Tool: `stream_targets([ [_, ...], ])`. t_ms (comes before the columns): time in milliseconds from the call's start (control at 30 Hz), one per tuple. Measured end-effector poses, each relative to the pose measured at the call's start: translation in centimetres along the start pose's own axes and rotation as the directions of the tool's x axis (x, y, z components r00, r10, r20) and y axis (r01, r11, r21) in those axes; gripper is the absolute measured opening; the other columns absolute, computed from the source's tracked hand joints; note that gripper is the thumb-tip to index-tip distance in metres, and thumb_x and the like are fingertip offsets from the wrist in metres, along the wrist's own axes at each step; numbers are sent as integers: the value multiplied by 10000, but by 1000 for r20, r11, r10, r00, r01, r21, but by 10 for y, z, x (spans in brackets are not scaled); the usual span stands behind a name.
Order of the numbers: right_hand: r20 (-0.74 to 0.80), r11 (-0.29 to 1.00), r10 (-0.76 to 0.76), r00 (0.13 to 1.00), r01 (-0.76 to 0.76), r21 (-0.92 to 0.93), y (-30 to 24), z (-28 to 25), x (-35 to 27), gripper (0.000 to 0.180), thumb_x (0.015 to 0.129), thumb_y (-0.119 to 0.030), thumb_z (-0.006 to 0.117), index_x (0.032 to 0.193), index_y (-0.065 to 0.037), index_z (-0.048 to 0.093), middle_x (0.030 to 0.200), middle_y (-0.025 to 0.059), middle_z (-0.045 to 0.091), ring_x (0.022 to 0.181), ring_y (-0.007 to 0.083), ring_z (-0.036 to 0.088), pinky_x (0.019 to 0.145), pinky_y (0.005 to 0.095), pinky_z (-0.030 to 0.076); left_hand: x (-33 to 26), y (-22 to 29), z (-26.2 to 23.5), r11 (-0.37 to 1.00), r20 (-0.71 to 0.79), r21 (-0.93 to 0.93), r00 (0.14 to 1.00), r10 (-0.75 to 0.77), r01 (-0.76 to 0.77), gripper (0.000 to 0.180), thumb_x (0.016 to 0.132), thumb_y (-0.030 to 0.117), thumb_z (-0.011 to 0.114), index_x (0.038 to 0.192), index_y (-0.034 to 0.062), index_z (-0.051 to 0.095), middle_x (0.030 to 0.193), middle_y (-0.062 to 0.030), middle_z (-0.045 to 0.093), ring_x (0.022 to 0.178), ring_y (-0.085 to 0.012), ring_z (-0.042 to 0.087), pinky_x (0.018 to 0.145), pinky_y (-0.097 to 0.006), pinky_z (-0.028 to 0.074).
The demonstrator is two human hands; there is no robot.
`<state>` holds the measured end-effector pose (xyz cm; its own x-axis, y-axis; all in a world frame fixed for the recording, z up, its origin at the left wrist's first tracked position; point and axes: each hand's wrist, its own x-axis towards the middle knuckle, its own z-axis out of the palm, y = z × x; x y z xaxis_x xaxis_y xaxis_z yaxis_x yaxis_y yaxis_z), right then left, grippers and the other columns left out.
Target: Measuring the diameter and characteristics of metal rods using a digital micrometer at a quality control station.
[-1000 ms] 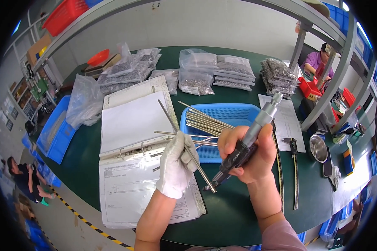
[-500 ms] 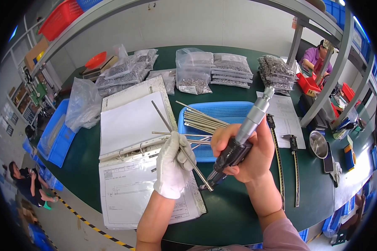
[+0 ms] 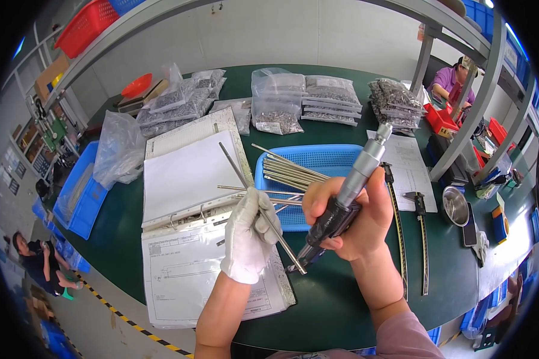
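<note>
My left hand point(image 3: 248, 238), in a white glove, is closed round a thin metal rod point(image 3: 286, 248) that slants from upper left to lower right. My bare right hand point(image 3: 360, 221) grips a micrometer point(image 3: 360, 170) with a dark body and a silver thimble pointing up and away. The rod's lower end is at the micrometer's measuring end; whether they touch I cannot tell. Behind both hands, a blue basket point(image 3: 346, 148) holds several metal rods point(image 3: 290, 169), some sticking out over its left rim.
An open binder point(image 3: 206, 263) with drawings lies to the left. Two calipers point(image 3: 421, 209) and a metal bowl point(image 3: 455, 206) are on the right. Bags of small metal parts point(image 3: 332, 99) line the back. A blue bin point(image 3: 81, 191) stands at far left; a co-worker point(image 3: 452, 84) sits far right.
Almost nothing differs. My left hand and the rod have shifted very slightly to the right; my right hand keeps the micrometer in the same place.
</note>
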<state>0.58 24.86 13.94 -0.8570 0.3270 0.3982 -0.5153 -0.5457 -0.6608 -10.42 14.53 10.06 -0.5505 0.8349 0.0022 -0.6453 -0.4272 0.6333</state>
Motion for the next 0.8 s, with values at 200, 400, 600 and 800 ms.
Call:
stream_targets([
  [200,2,1000,-14,1000,14,-27,-1,1,0,717,766,-605,340,745,82,544,672,146,528,341,117,381,304,199,286,0,-1,0,1000,19,14,1000,-11,10,269,889,303,381,734,93,445,493,38,335,404,-79,350,416,-195,309],
  [400,-66,999,48,997,-48,-1,-2,4,-1,795,768,-627,213,712,100,528,682,200,485,345,139,368,296,202,308,0,-1,-2,999,0,-5,999,-32,32,263,887,301,384,737,95,448,500,39,339,405,-79,348,414,-201,303],
  [600,-86,999,8,996,-11,-38,0,1,-1,780,781,-611,246,709,114,525,682,188,497,348,129,373,296,199,305,1,-8,1,999,-90,39,996,10,-7,251,883,299,391,747,100,460,503,37,343,397,-81,344,412,-206,309],
  [800,-79,991,78,994,-86,-105,-5,3,-2,783,790,-607,230,744,117,525,708,188,500,379,138,401,311,202,320,2,-8,2,998,-95,63,995,3,3,262,876,323,406,721,123,475,487,61,319,399,-58,298,408,-196,261],
])
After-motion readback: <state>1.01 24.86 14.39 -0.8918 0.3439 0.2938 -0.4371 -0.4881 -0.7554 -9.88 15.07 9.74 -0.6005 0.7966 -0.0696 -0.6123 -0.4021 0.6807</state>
